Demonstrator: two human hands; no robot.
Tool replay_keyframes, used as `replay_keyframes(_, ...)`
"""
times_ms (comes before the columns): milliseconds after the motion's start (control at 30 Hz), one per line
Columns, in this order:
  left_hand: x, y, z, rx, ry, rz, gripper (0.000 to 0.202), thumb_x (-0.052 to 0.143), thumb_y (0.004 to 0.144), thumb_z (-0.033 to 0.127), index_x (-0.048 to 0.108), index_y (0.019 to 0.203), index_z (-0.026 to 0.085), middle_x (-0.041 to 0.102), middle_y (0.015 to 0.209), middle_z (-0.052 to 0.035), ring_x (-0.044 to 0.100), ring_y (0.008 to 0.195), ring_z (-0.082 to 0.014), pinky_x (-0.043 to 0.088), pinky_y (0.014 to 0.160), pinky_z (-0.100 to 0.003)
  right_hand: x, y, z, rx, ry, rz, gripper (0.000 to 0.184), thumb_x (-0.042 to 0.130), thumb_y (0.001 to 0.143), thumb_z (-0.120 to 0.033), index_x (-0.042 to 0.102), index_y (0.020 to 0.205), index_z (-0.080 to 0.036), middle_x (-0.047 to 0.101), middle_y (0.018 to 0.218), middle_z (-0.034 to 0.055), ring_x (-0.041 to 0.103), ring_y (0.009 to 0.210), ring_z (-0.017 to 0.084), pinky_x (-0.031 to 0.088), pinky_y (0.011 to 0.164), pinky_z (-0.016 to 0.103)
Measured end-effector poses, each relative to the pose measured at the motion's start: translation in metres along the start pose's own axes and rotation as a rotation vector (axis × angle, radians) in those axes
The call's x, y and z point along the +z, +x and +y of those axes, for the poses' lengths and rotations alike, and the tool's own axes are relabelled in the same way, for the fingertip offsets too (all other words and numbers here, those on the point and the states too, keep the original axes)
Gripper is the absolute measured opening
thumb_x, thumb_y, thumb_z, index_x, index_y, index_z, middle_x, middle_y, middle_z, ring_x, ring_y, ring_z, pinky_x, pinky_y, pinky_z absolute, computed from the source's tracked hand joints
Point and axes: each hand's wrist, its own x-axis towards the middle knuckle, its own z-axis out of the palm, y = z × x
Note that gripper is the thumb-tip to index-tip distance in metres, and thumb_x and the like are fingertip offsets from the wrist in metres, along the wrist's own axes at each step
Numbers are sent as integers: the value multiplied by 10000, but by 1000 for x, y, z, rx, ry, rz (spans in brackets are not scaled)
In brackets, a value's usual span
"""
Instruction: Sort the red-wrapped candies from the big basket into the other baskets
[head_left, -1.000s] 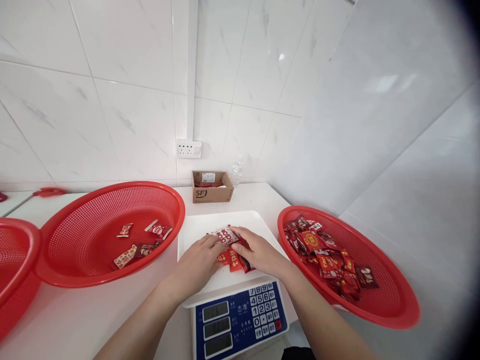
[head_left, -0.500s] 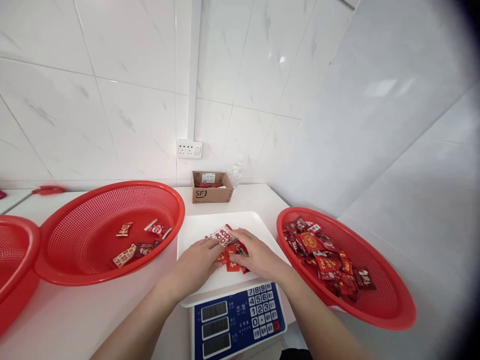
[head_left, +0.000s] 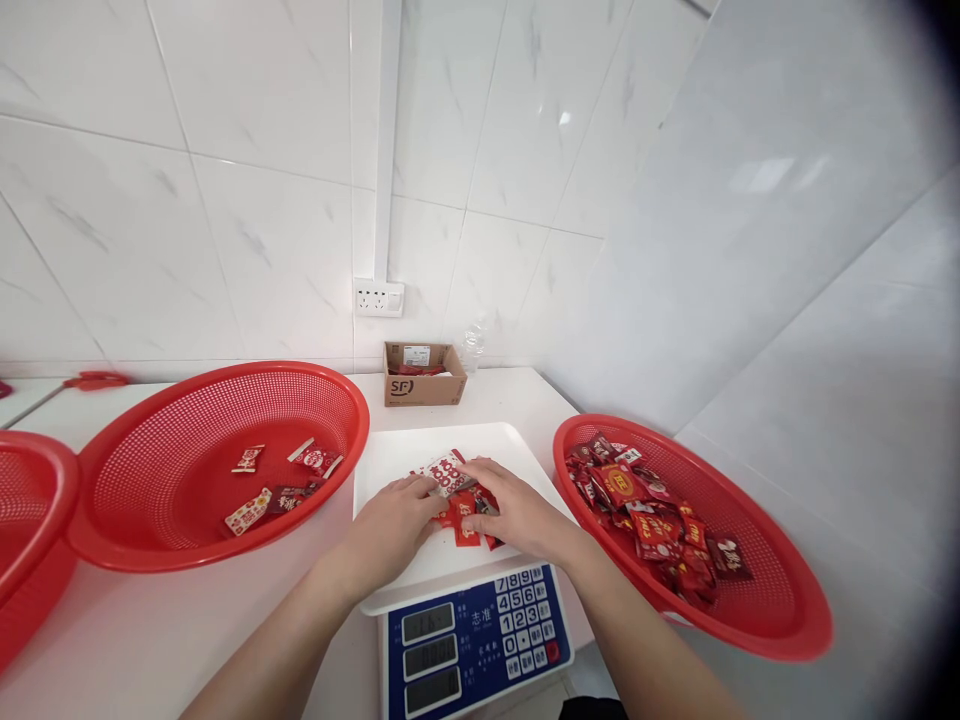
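Snack packets (head_left: 466,522) lie in one small pile on the white tray (head_left: 502,440) of one scale (head_left: 484,655), just below the middle of the frame. At least four show in the pile: one white packet with red marks (head_left: 446,472) on the upper side, two bright red ones below it, and one darker one beside them on the right. More may hide under the fingers.

Two hands are on the pile. The left hand (head_left: 394,522) comes from the lower left, with its fingers bent over the left edge. I cannot tell if its grip is tight on a packet. The right hand (head_left: 521,510) comes from the lower right. Its grip is spread, thumb and fingers apart, touching the packets.

The scale has three little screens (head_left: 430,655) and one set of buttons.

There are three red baskets. The right basket (head_left: 780,600) holds a big heap, too many to count. The middle-left basket (head_left: 180,500) has four or five packets. The third basket (head_left: 34,600) is cut off at the left edge.

Behind the tray, one brown box (head_left: 425,391) and one clear plastic thing (head_left: 474,345) stand on the white desk (head_left: 510,390).
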Motion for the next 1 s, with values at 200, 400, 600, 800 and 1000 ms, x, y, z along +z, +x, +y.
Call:
replay_keyframes(200,-1,1,1,7,32,-6,273,385,910,149,625,1020,216,616,1090,-63,561,1013,-211,453,848,-345,1,0,2,11,3,-6,659,675,755,-335,422,1360,-272,405,1408,62,304,1337,245,254,1116,452)
replay_keyframes(400,-3,1,4,-13,29,-14,249,378,907,143,602,999,201,618,1104,-69,553,1029,-211,445,864,-351,2,1,3,19,-15,-2,663,675,754,-322,419,1363,-261,378,1430,65,298,1342,243,249,1118,448)
replay_keyframes(600,-1,1,1,-26,32,0,221,402,898,166,595,999,209,626,1093,-69,568,1014,-215,447,863,-362,1,1,4,4,-16,-8,681,695,732,-307,428,1357,-271,396,1415,74,304,1340,259,262,1112,468)
replay_keyframes(800,-1,1,-1,-23,36,-4,218,402,903,176,600,987,210,625,1079,-65,570,1006,-214,449,858,-355,0,2,3,0,-34,-14,685,694,732,-308,423,1359,-262,390,1419,72,293,1346,253,255,1117,456)
replay_keyframes(1000,1,1,-1,-23,51,-2,209,404,908,183,598,982,205,624,1082,-70,573,1006,-219,447,851,-357,1,1,5,12,-24,-25,675,683,741,-354,421,1355,-252,357,1440,75,261,1359,253,238,1122,446)
